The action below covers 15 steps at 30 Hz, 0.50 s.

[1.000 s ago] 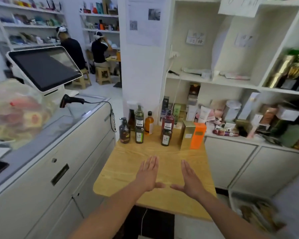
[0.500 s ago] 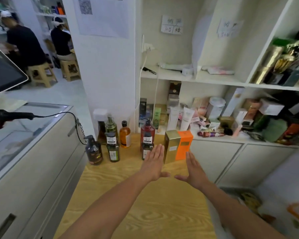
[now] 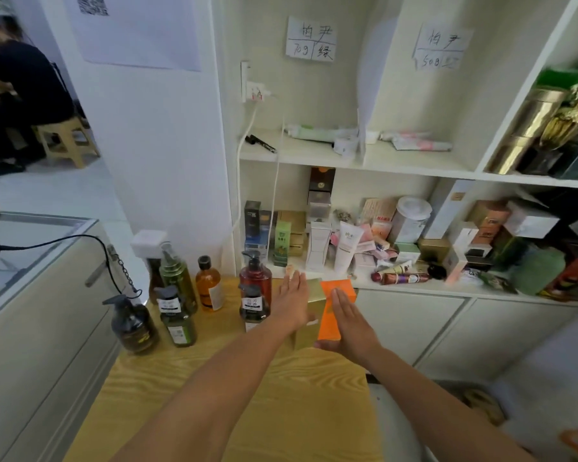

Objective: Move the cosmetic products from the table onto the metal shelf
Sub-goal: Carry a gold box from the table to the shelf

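Note:
On the wooden table (image 3: 281, 401) stand a gold box (image 3: 314, 315) and an orange box (image 3: 334, 308) side by side at the far right. My left hand (image 3: 292, 303) is flat with straight fingers against the gold box's left side. My right hand (image 3: 349, 323) is flat with straight fingers in front of the orange box's right side. To the left stand several bottles: a red pump bottle (image 3: 256, 281), a small dark bottle (image 3: 253, 308), an amber bottle (image 3: 209, 288), two green bottles (image 3: 177, 288) and a dark pump bottle (image 3: 132, 325).
White built-in shelves (image 3: 381, 158) at the right hold many boxes and tubes (image 3: 347, 248). A grey counter (image 3: 30, 295) with a scanner cable borders the table's left. A seated person (image 3: 24, 95) is far left. A cord hangs from a wall socket (image 3: 252, 91).
The view has moved closer to the table's far end. Both hands have reached forward from the table's middle to either side of the gold and orange boxes.

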### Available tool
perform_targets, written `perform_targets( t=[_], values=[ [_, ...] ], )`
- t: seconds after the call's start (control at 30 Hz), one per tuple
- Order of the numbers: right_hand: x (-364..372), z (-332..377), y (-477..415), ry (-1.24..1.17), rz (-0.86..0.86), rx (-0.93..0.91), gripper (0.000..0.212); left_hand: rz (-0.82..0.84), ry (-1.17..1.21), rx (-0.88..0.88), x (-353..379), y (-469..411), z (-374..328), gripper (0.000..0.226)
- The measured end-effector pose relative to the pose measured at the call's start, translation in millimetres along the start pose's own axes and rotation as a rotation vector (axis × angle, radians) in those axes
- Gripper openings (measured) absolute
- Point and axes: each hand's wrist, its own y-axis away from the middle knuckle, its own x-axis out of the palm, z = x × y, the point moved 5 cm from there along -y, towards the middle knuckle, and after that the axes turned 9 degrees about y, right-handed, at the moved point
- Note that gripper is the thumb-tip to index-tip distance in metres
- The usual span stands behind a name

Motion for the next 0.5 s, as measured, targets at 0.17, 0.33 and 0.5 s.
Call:
perform_targets(
  t=[0.17,0.33,0.5],
  values=[
    [7,-15,-11,0.019,0.027,0.002,0.117,-0.095,0.083,-0.026,5,-4,2,0.076],
    [17,-14,-19,0.012,0.007,0.009,0.117,-0.153,0.05,0.0,1,2,2,0.065],
    [19,-7,-13,-0.028,-0.036,0.042,0.117,-0.111,0.284,0.011,-2,11,11,0.068]
  ],
)
